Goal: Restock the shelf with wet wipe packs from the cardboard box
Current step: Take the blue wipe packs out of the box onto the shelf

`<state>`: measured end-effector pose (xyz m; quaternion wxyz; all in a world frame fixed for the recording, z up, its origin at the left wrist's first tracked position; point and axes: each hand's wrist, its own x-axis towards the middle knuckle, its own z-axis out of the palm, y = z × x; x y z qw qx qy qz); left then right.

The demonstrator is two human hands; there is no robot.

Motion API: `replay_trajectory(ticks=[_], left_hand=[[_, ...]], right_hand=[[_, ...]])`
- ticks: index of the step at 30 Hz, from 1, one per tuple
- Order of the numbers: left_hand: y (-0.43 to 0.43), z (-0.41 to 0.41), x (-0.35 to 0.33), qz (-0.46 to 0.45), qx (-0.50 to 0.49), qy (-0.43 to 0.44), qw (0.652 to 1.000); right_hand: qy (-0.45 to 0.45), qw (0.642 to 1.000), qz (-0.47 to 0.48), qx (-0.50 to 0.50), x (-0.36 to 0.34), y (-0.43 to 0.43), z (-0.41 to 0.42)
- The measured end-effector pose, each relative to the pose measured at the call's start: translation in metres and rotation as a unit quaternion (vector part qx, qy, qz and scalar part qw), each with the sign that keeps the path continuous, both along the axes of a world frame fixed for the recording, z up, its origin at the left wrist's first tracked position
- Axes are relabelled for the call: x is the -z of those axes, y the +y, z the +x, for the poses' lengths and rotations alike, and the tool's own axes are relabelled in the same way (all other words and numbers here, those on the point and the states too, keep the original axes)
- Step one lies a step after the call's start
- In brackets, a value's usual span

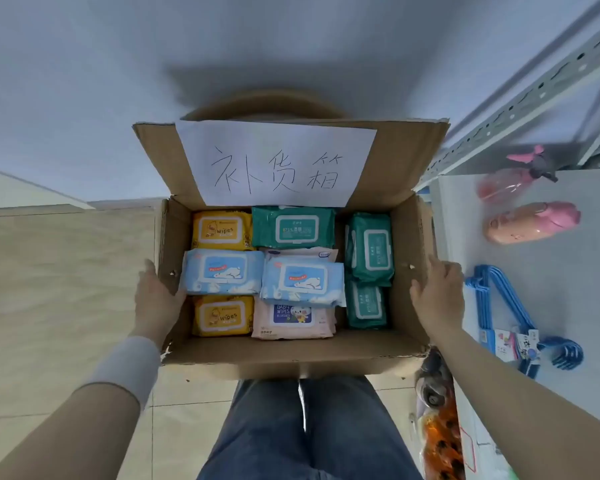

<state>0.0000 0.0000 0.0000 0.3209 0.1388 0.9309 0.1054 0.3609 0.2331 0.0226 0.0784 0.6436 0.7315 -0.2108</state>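
Observation:
An open cardboard box (406, 233) sits in front of me, above my knees. A white paper sheet (278, 161) with handwriting is stuck on its far flap. Inside lie several wet wipe packs: yellow ones (220, 230), light blue ones (224, 271), green ones (293, 227) and a pink one (291, 320). My left hand (156, 299) grips the box's left wall. My right hand (437, 296) presses against the box's right wall. The white shelf board (551, 289) lies to the right of the box.
On the shelf board lie two pink spray bottles (530, 226) and a bundle of blue hangers (506, 306). A perforated metal upright (520, 109) runs diagonally at the upper right. Orange packaged goods (440, 441) sit below the shelf. The floor is beige tile.

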Motion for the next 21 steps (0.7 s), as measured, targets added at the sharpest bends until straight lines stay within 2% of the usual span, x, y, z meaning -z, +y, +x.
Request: replay_trajectory(ticks=[2, 6, 12, 21], left_hand=[[-0.002, -0.012, 0.014, -0.013, -0.074, -0.056, 0.996], [-0.006, -0.028, 0.037, -0.042, -0.079, -0.070, 0.993], [0.005, -0.044, 0.052, -0.135, 0.024, -0.007, 0.991], [0.007, -0.040, 0.040, -0.119, 0.086, 0.018, 0.989]], right_hand=[[0.015, 0.998, -0.029, 0.058, 0.012, 0.009, -0.003], [0.029, 0.985, -0.118, 0.124, 0.036, 0.032, -0.007], [-0.061, 0.984, -0.159, 0.056, 0.054, 0.061, -0.005], [-0.086, 0.981, -0.170, -0.018, 0.038, 0.058, -0.003]])
